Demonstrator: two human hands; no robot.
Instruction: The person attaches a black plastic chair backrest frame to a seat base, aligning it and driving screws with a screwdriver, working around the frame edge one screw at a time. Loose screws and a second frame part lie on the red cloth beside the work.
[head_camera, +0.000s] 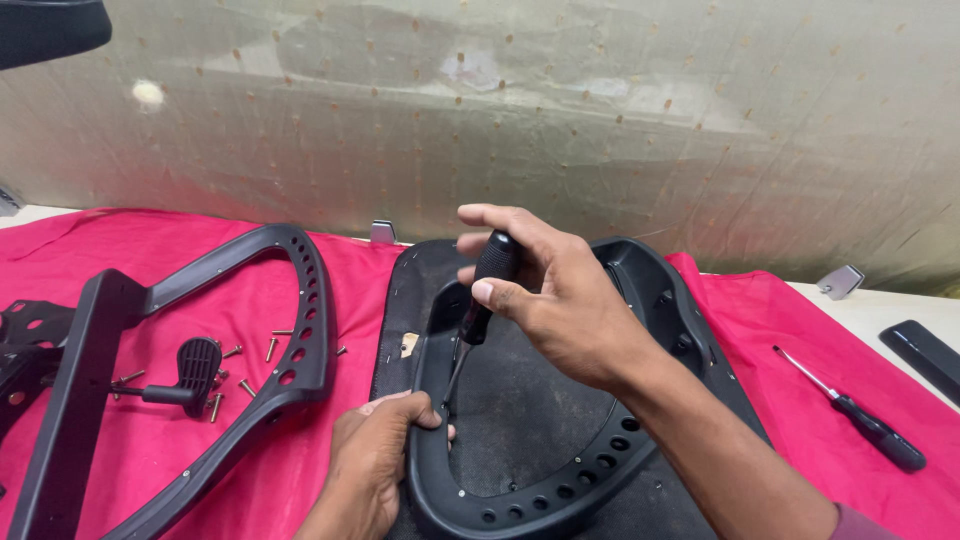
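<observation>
My right hand (560, 300) grips the black handle of a screwdriver (480, 300), held nearly upright with its tip down on the near-left rim of a black plastic chair frame (560, 500). That looped frame has a row of holes along its lower edge and lies on a black seat pad (520, 400). My left hand (375, 460) clasps the frame's left edge right beside the screwdriver tip.
A red cloth (150, 440) covers the table. A second black looped frame (290, 340) lies to the left, with several loose screws (245, 385) and a black lever knob (195, 370) inside it. Another screwdriver (860, 420) lies at right, beyond it a black bar (925, 350).
</observation>
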